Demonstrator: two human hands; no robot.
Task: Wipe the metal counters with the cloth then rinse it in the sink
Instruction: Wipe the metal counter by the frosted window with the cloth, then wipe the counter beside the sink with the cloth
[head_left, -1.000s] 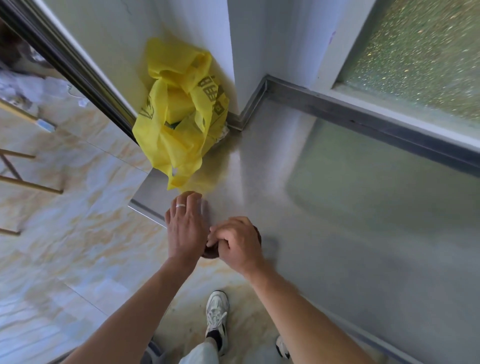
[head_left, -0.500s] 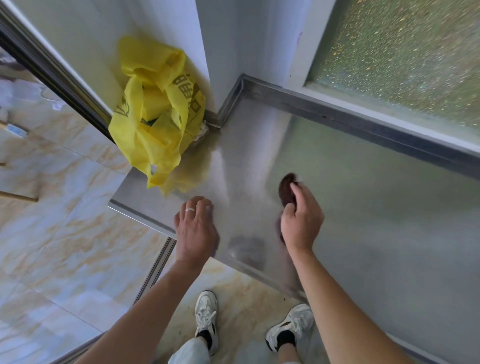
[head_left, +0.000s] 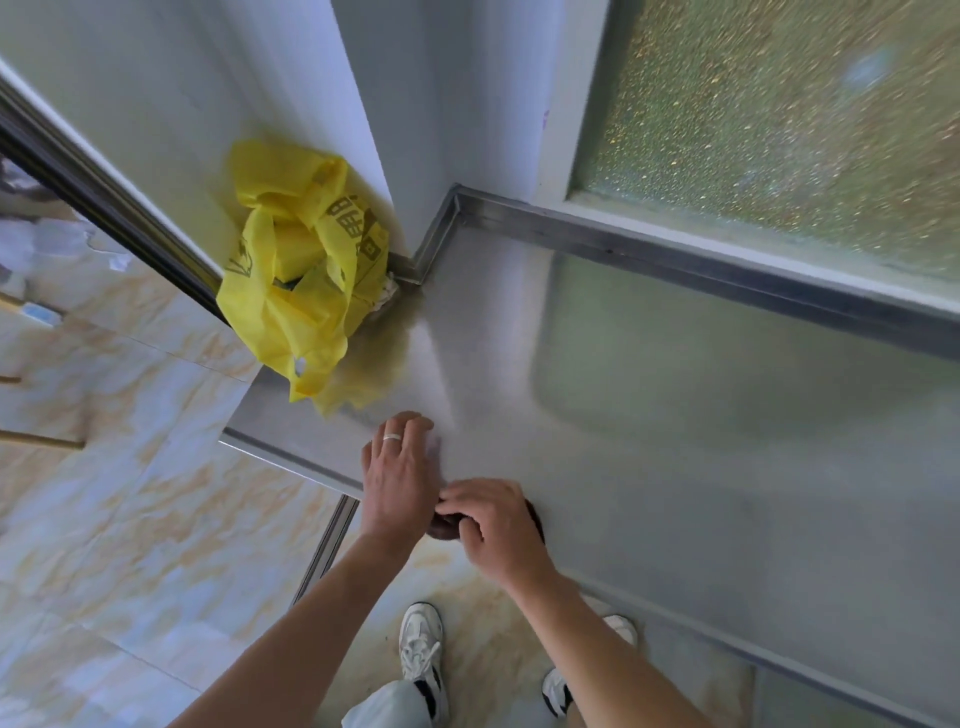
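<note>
My right hand (head_left: 498, 525) curls its grip round the cloth (head_left: 445, 524) at the bench (head_left: 649, 467) edge; my left hand (head_left: 400, 475) rests flat, fingers straight.

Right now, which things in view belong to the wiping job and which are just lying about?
Job:
- dark cloth, bunched under the right hand
- metal counter
- left hand, flat on the counter

Lying about:
- yellow plastic bag in the counter's corner
- wooden sticks over the floor

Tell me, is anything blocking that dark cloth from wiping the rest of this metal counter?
Mostly no. The right hand presses the cloth at the counter's near edge, beside the flat left hand. The steel toward the window lies bare; only the yellow bag sits in the far-left corner.
</note>
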